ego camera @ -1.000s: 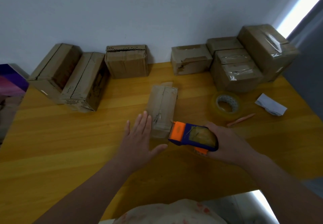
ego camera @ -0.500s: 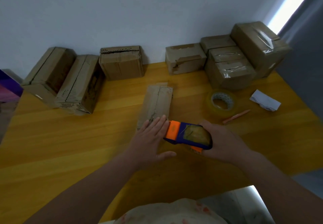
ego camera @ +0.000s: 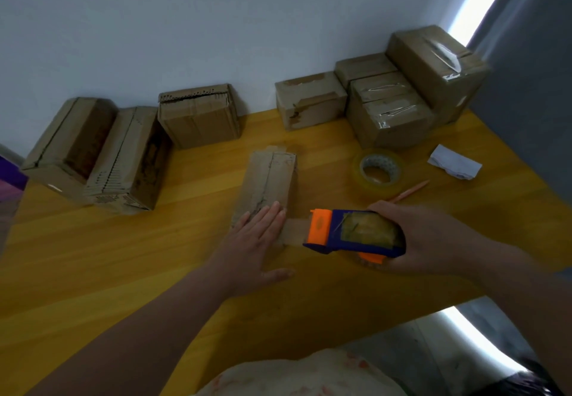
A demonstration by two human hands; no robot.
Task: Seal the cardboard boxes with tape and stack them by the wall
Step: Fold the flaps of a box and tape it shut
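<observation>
The box (ego camera: 267,176) lies flat on the table (ego camera: 93,272). Its near end is under the left hand (ego camera: 252,241), whose straight fingers press down on it. Just right of that end, the right hand (ego camera: 433,238) is wrapped around a dispenser (ego camera: 353,234). A tape strip (ego camera: 295,232) runs from the dispenser to the left fingers. Farther right of the box sits a tape roll (ego camera: 377,169). Behind the box, other boxes (ego camera: 312,104) line the wall (ego camera: 216,24).
</observation>
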